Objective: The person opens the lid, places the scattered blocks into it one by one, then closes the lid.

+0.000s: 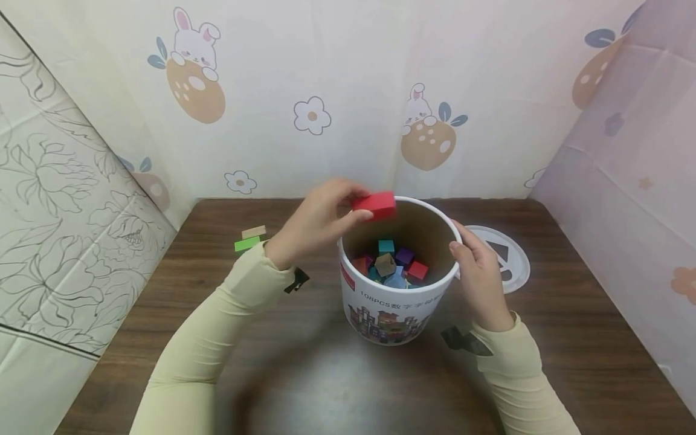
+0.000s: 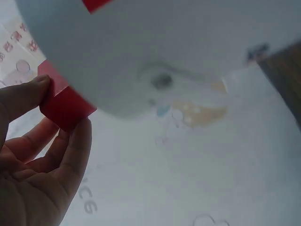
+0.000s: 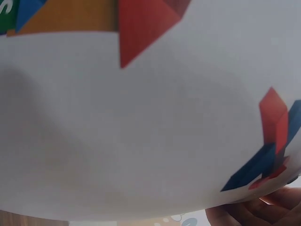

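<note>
My left hand [image 1: 325, 212] pinches a red block [image 1: 376, 206] over the left rim of a white printed bucket [image 1: 399, 293]. The left wrist view shows the thumb on one side of the red block [image 2: 67, 101] and fingers on the other, close to the bucket's wall [image 2: 127, 52]. With thumb and fingers, my right hand [image 1: 481, 272] grips the bucket's right rim. Inside the bucket lie several coloured blocks [image 1: 386, 264], among them teal, purple, red and plain wood. Bucket wall [image 3: 141, 132] fills most of the right wrist view, with part of the right hand [image 3: 263, 209] at its lower corner.
A green block [image 1: 247, 243] and a pale wooden block [image 1: 254, 232] lie on the brown table [image 1: 283, 374] to the left. The white lid [image 1: 519, 266], with cut-out shapes, lies right of the bucket, partly behind my right hand. Patterned cloth [image 1: 348, 54] hangs behind the table.
</note>
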The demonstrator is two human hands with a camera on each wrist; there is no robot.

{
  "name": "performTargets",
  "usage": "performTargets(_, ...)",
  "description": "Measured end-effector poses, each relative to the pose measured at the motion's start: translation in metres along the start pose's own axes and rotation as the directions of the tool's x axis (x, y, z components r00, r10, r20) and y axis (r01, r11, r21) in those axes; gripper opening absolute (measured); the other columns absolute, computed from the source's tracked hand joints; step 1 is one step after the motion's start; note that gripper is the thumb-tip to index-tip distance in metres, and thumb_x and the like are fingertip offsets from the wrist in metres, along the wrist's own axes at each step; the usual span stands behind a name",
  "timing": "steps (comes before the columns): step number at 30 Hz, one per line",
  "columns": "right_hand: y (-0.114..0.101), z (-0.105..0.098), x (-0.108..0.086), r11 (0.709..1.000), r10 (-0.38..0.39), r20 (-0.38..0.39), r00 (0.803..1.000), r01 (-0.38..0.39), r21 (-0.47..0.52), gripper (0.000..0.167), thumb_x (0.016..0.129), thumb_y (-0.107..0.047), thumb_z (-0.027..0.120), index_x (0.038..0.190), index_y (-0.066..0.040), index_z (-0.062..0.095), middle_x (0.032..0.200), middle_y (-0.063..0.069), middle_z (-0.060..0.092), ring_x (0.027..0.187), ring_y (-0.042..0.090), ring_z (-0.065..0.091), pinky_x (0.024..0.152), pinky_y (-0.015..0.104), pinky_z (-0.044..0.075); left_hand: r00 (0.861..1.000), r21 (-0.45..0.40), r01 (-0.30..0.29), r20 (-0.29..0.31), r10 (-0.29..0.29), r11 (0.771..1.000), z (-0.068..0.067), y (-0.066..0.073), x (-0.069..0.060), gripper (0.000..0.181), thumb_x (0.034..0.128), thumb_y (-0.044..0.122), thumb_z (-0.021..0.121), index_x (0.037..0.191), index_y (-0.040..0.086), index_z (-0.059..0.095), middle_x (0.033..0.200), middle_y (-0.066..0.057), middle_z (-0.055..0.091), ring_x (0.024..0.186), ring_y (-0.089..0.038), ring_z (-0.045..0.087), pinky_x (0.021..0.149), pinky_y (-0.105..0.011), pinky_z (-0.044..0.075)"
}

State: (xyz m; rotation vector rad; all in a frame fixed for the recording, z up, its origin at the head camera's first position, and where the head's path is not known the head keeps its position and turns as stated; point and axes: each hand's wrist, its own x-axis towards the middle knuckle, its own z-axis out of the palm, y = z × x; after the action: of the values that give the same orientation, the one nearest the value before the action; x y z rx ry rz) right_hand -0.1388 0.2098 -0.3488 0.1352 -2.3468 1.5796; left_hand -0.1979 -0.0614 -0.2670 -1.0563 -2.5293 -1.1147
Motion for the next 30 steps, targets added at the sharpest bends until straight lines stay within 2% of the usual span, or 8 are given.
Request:
performTargets(5,-0.002,-0.001,-0.001,1.0,0.004,0.009,1.0,-0.004,0.002,0.042,0.104,-0.021,0.041,0.145,-0.018,0.049,0.147,0.004,0.052,0.132,0.026,0.05,0.098,0.024,0.048,0.997,-0.005,-0.018,0.075,0.018,1.0,0.017,0.013,0.014,0.036,0.0892,0.021,0.072,0.121,0.007,0.063,0.114,-0.005,0.064,0.102,-0.014,0.057,0.09,-0.025,0.053)
performTargets(13,-0.004,-0.001,-0.001,0.999,0.039,0.015,0.999,-0.039,-0.011,0.043,0.104,-0.022,0.041,0.146,-0.019,0.047,0.149,0.002,0.05,0.134,0.027,0.049,0.104,0.036,0.045,0.979,0.037,0.034,0.2,-0.041,0.999,0.04,0.017,0.029,0.042,0.0889,0.027,0.072,0.125,0.012,0.06,0.119,-0.002,0.063,0.104,-0.012,0.055,0.091,-0.022,0.052)
performTargets(17,-0.004,-0.001,-0.001,0.999,0.031,0.011,0.999,-0.031,-0.008,0.042,0.104,-0.021,0.041,0.146,-0.018,0.048,0.148,0.003,0.05,0.134,0.028,0.048,0.105,0.032,0.045,0.972,0.07,0.045,0.226,-0.06,0.997,0.047,0.018,0.033,0.043,0.089,0.03,0.072,0.126,0.013,0.06,0.121,-0.002,0.063,0.105,-0.012,0.056,0.093,-0.024,0.053)
performTargets(24,-0.004,-0.001,-0.001,1.0,0.025,0.013,1.0,-0.024,-0.016,0.043,0.104,-0.023,0.04,0.146,-0.019,0.048,0.147,0.005,0.051,0.132,0.027,0.05,0.102,0.027,0.048,0.966,0.171,0.007,0.254,-0.051,0.985,0.051,0.02,0.035,0.04,0.0889,0.031,0.072,0.123,0.014,0.061,0.117,-0.001,0.064,0.101,-0.011,0.057,0.093,-0.026,0.053)
performTargets(30,-0.004,-0.001,-0.001,1.0,0.028,0.008,1.0,-0.028,-0.013,0.043,0.104,-0.024,0.04,0.146,-0.019,0.048,0.147,0.005,0.051,0.131,0.027,0.05,0.097,0.023,0.049,0.965,0.163,-0.008,0.261,-0.035,0.987,0.05,0.02,0.033,0.035,0.0902,0.029,0.071,0.121,0.013,0.062,0.117,-0.001,0.065,0.103,-0.011,0.059,0.096,-0.025,0.052)
